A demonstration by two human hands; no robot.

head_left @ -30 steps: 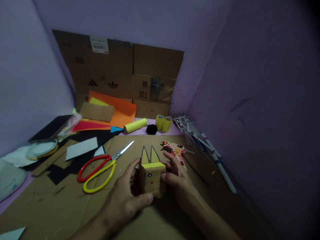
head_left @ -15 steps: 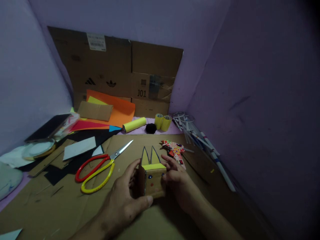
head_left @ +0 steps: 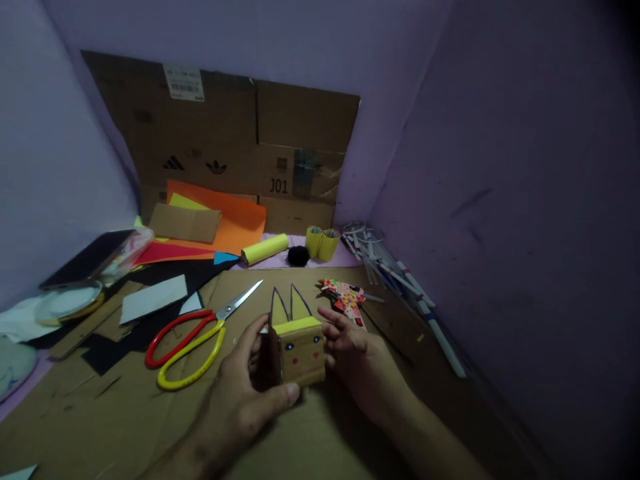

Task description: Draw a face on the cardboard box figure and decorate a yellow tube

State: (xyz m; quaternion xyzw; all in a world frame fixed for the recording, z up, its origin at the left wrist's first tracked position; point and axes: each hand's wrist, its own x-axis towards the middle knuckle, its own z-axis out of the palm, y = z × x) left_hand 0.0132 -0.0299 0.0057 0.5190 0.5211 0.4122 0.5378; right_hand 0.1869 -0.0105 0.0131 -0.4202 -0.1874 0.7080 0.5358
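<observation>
A small cardboard box (head_left: 303, 360) with a drawn face, a yellow top edge and two pointed yellow ears faces me near the middle. My left hand (head_left: 255, 387) grips it from the left, thumb at the lower front edge and fingers behind the side. Close by its right side is my right hand (head_left: 357, 363), fingers apart and partly bent; whether they touch the box is unclear. Left of the box lie scissors (head_left: 203, 340) with one red and one yellow handle. Beyond my right hand rests a glue gun (head_left: 345, 297) with a colourful pattern.
A yellow roll (head_left: 265, 249), a black ball (head_left: 299, 255) and two short yellow tubes (head_left: 328, 245) stand at the back. Glue sticks (head_left: 425, 307) lie along the right wall. Coloured paper (head_left: 245, 223) and cardboard scraps (head_left: 154, 299) lie to the left.
The box has shifted slightly left in view and turned so its face shows more fully. My right thumb has come away from the front of the face. The view has panned slightly.
</observation>
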